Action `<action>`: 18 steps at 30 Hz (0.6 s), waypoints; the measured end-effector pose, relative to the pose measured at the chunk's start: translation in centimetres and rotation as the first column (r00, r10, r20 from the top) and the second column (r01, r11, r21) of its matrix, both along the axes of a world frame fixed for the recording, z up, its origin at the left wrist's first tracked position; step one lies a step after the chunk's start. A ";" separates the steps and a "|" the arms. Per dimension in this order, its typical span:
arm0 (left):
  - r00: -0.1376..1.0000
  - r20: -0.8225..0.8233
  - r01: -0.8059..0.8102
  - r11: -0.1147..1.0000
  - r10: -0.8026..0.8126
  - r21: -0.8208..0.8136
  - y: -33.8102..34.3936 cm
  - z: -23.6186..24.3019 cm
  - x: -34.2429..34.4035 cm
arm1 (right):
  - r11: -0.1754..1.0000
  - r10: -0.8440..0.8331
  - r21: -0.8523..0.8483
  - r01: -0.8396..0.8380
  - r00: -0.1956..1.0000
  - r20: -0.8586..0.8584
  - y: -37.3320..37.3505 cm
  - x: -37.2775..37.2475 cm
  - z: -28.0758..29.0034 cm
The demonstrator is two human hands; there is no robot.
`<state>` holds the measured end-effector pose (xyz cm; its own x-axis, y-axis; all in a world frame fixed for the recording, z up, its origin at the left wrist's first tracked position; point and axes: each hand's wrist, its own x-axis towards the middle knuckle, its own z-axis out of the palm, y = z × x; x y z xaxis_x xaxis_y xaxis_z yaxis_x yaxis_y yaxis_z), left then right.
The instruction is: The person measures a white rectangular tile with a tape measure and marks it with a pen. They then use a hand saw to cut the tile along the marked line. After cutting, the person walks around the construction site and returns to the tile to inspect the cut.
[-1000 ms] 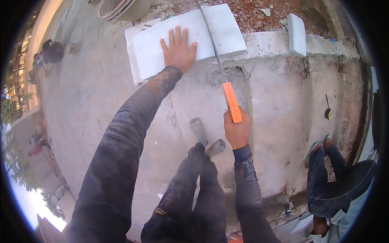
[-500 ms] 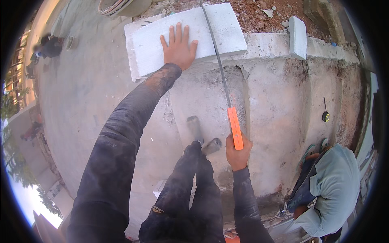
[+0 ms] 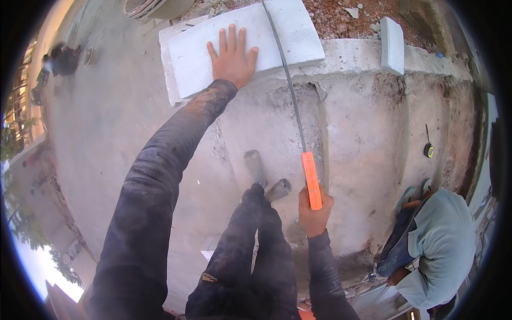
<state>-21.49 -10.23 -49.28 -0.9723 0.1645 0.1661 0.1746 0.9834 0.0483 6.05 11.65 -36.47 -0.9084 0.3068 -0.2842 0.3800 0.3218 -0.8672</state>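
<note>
Resting spread, left hand (image 3: 233, 60) touches block (image 3: 262, 35); right hand (image 3: 316, 218) grips saw (image 3: 310, 173) beyond its edge.

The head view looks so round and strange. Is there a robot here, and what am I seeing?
No robot: these are a person's bare hands, seen from a wide camera on their head, looking down, so edges bend. The left hand lies flat on a white block. The right hand grips the orange handle of a saw, whose blade crosses that block. A smaller block and a tape measure lie rightward; another person is at lower right.
</note>
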 end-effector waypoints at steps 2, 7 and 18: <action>1.000 -0.017 0.012 1.000 -0.012 -0.007 0.2 0.4 -0.1 | 1.000 -0.001 -0.024 0.001 1.000 -0.002 -0.2 -1.0 -0.5; 0.999 -0.027 0.024 0.999 -0.024 0.031 0.5 0.4 -1.3 | 0.998 0.046 0.038 -0.046 0.999 -0.012 -2.3 -9.5 -2.6; 0.998 -0.045 0.036 0.998 -0.034 0.053 1.3 -0.2 -1.3 | 0.999 0.037 0.025 -0.038 0.999 0.029 -1.6 -8.6 -2.7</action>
